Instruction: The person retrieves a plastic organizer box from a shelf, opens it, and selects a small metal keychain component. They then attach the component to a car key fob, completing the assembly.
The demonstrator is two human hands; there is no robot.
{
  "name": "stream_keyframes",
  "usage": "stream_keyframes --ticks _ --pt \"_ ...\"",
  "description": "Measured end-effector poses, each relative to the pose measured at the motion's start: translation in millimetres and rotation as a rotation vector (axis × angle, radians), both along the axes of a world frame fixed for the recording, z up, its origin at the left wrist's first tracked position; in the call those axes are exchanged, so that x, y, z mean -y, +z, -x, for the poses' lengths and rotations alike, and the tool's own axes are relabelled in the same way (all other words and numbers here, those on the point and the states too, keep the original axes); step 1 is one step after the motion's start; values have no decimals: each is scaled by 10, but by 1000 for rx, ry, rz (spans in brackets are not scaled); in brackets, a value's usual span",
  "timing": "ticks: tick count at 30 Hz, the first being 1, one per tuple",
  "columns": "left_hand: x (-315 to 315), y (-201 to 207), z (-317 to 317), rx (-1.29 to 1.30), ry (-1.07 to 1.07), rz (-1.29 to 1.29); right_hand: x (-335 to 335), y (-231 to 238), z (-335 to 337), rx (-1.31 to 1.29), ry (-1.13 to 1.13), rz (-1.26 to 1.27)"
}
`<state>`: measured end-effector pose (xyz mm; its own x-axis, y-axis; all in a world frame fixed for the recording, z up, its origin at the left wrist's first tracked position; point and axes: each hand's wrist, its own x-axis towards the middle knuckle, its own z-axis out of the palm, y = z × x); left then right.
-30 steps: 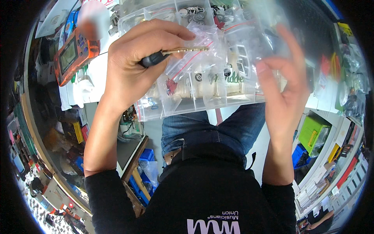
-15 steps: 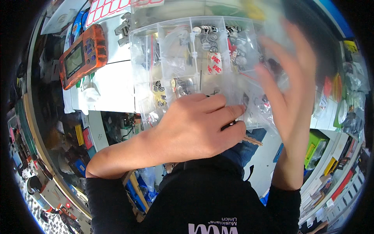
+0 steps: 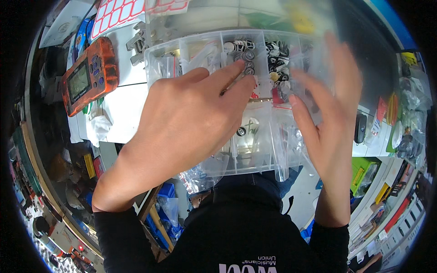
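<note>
A clear plastic compartment box (image 3: 255,169) lies open in front of me, its hazy transparent lid (image 3: 218,18) raised at the far side. My left hand (image 3: 191,102) reaches over it, index fingertip on small round grey discs (image 3: 248,55) in a far middle compartment. A thin brassy blade, apparently a key (image 3: 260,99), sticks out from under its fingers. Black-and-white round discs (image 3: 277,59) fill the compartment to the right. My right hand (image 3: 330,107), blurred, has its fingers spread at the box's right end; whether it touches the lid is unclear. One dark disc (image 3: 241,131) sits in a near compartment.
An orange handheld device (image 3: 91,76) with a screen lies left of the box, beside a metal clamp-like part (image 3: 136,44). A label sheet (image 3: 116,16) is behind. To the right are a black key fob (image 3: 360,128) and bagged parts (image 3: 412,98). Small plastic bags (image 3: 200,178) overhang the box's near edge.
My left hand has moved away from me and slightly left, from the near compartments to the discs, carrying the blade. The box now sits nearer to me. My right hand remains at its right end.
</note>
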<state>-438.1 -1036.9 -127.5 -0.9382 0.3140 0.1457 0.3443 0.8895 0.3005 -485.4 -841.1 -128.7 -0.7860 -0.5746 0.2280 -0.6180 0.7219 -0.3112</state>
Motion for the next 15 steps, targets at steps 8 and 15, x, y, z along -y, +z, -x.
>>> stream_keyframes --ticks 8,15 --pt "93 135 141 278 -196 90 34 -156 214 -216 205 -255" --pt "135 70 63 96 -128 -180 -373 86 162 -51 -112 78"
